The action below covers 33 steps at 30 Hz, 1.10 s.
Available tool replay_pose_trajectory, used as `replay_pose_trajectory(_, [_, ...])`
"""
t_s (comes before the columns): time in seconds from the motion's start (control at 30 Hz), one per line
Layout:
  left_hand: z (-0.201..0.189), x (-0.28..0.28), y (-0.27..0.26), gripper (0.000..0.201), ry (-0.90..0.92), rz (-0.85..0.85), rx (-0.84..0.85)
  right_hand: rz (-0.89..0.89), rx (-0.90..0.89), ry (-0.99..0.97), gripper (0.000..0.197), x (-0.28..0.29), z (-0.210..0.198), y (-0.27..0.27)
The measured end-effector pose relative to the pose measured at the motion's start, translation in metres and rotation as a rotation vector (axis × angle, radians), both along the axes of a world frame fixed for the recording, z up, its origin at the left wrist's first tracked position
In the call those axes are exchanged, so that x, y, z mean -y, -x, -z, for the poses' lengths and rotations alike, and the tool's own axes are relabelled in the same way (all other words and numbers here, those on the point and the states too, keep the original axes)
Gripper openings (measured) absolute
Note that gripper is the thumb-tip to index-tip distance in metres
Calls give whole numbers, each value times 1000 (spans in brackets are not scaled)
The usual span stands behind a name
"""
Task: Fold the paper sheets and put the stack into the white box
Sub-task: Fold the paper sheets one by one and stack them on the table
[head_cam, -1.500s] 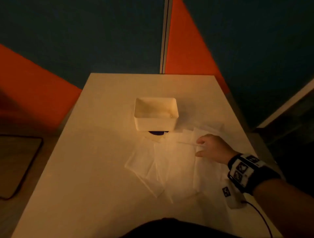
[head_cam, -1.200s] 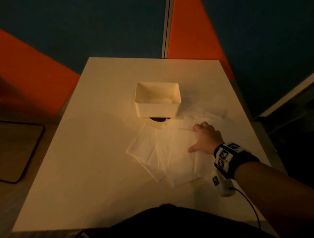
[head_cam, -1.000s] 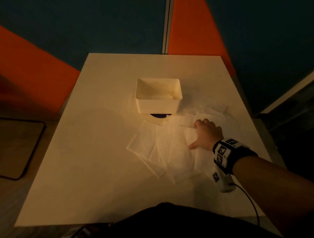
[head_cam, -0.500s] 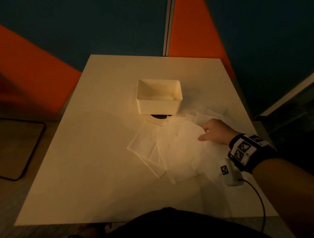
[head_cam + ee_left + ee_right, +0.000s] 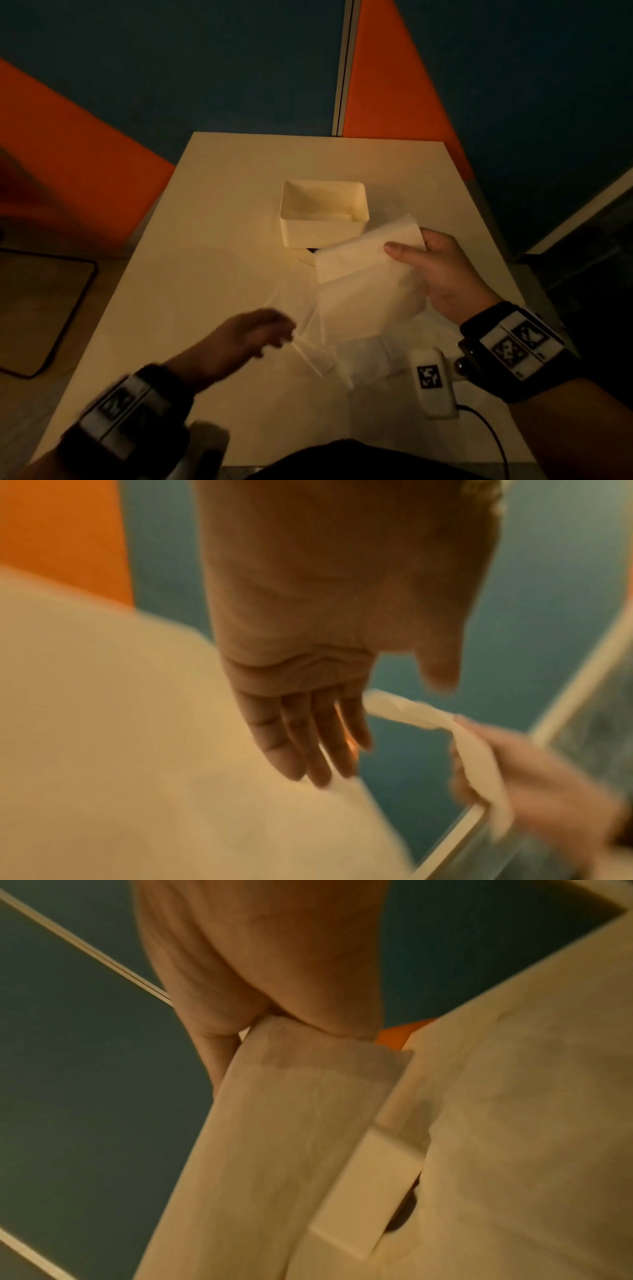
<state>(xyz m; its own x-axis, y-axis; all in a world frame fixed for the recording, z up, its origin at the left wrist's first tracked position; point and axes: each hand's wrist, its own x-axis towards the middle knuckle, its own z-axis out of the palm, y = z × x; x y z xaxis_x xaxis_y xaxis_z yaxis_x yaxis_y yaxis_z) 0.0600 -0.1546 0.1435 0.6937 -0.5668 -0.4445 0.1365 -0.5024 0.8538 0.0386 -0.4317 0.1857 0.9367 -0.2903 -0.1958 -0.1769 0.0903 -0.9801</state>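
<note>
At the centre right of the head view, my right hand [image 5: 442, 274] pinches one thin white paper sheet [image 5: 366, 270] by its right edge, thumb on the near face and fingers behind, and holds it raised above the counter [image 5: 212, 240]. That sheet is soft and slightly see-through, bent across its middle so the upper half leans toward me.

Just above and left of it sits the white box [image 5: 322, 233], a small open-topped tub with rounded corners, standing on something dark that I cannot identify. More paper sheets [image 5: 363, 356] lie fanned and overlapping on the counter below the raised one.

My left hand [image 5: 246, 335], blurred at lower centre, hovers over the left edge of those sheets, relaxed and holding nothing.

Black wristbands carry square black-and-white code markers; a white camera block [image 5: 433, 380] under my right wrist shows one too. No readable words appear anywhere.

From the left wrist camera, my left fingers [image 5: 301, 739] hang straight and loose, something the blurred head view does not show clearly. From the right wrist camera, the pinch on the sheet's top edge is seen close up, with the box below it.
</note>
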Motion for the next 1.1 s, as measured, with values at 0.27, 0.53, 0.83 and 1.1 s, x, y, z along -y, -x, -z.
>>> replay_pose_trajectory(0.27, [-35, 63, -29, 45, 496, -281, -303, 79, 70, -158, 18, -25, 3, -5])
replay_pose_trajectory(0.53, [-28, 72, -36, 23, 576, -440, -83, -88, -7, -160, 32, -9, 8, -1])
replay_pose_trajectory(0.83, [-31, 55, -47, 26, 623, -280, -268, -98, 52, -141, 29, 1, 13, -4])
replay_pose_trajectory(1.1, [-44, 55, -58, 8, 467, 33, -159, -343, -13, 78, 54, 2, -3, -15])
